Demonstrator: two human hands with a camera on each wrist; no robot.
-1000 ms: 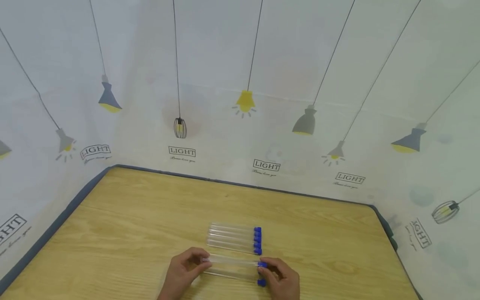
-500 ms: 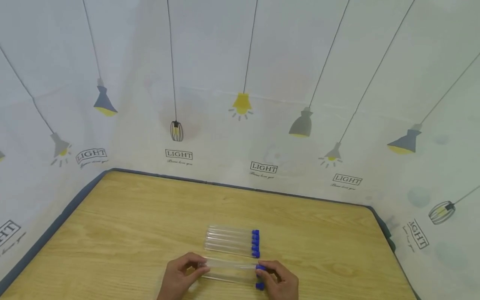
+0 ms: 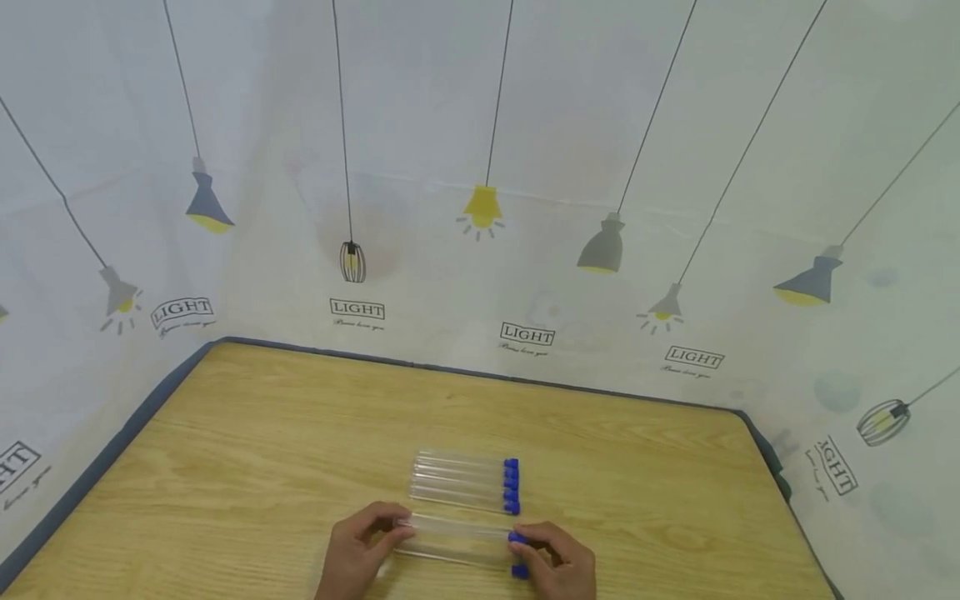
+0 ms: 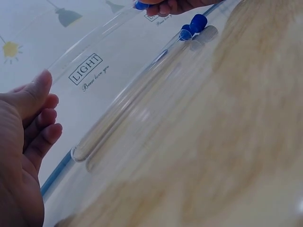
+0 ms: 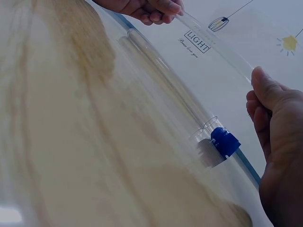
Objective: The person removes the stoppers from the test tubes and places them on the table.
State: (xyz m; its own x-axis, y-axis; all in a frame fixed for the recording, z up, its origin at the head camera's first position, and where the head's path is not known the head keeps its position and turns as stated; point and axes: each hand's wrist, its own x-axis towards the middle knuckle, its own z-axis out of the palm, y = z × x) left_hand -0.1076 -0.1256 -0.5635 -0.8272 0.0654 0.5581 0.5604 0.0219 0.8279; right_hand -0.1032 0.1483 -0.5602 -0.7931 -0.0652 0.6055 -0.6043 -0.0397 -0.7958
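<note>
A white wall covering (image 3: 420, 108) printed with hanging lamps stands behind the pale wood-grain counter (image 3: 225, 467). On it lies a row of clear, blue-capped tubes (image 3: 459, 482). Nearer the person, the left hand (image 3: 360, 546) and right hand (image 3: 561, 558) hold a raised clear tube (image 3: 459, 526), each grip pinching one end; a second clear tube (image 3: 453, 556) lies below. The right grip is on the raised tube's blue cap (image 3: 516, 537).

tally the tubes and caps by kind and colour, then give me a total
Clear test tubes: 7 (5 in a row, 1 single tube lying nearer the person, 1 held tube between the left hand and right hand)
Blue caps: 7 (one at the end of each tube)
Total: 14
</note>
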